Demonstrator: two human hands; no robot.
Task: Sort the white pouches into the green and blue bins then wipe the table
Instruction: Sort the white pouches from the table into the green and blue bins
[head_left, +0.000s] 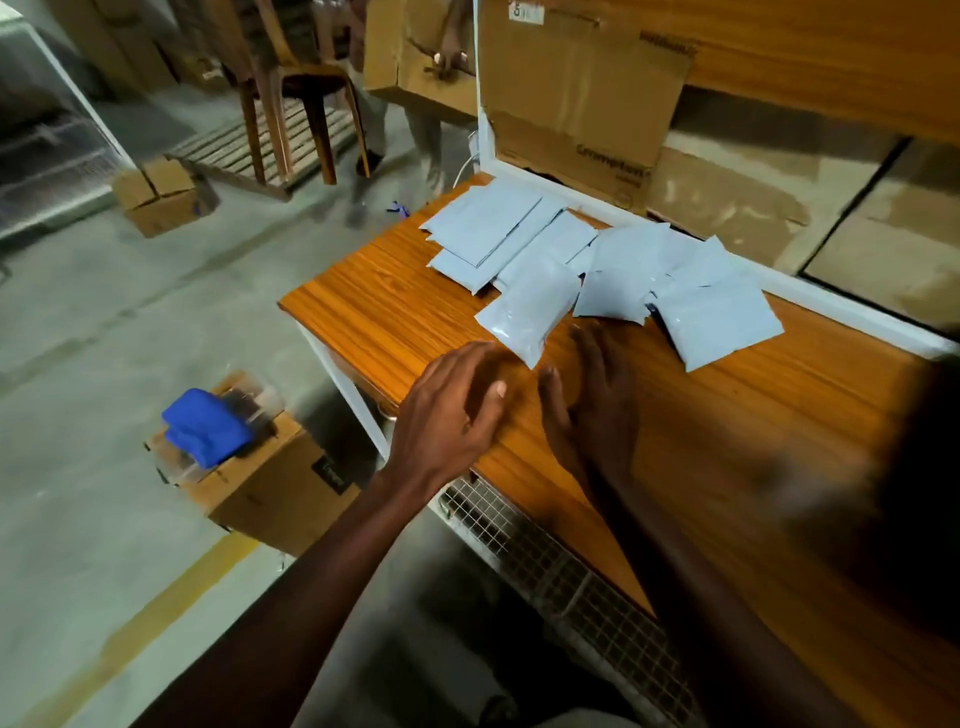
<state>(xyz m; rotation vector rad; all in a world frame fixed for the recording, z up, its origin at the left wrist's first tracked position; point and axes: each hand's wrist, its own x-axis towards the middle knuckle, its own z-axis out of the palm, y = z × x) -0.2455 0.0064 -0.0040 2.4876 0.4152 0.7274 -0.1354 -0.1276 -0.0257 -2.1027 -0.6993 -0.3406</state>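
Observation:
Several white pouches (597, 270) lie spread over the far part of the wooden table (395, 312), some overlapping. The nearest pouch (530, 309) lies just beyond my fingertips. My left hand (452, 410) hovers over the table's near edge with relaxed fingers, holding nothing. My right hand (597, 405) is beside it, fingers straight and pointing toward the pouches, empty. Neither a green nor a blue bin is in view. A blue cloth (208, 426) lies on a cardboard box (270, 483) on the floor to the left of the table.
A large cardboard sheet (582, 93) leans against the wall behind the table. Another person (415, 119) carries a box at the back, near a wooden chair (291, 88). A small cardboard box (161, 197) stands on the floor. A wire mesh panel (545, 566) runs under the table edge.

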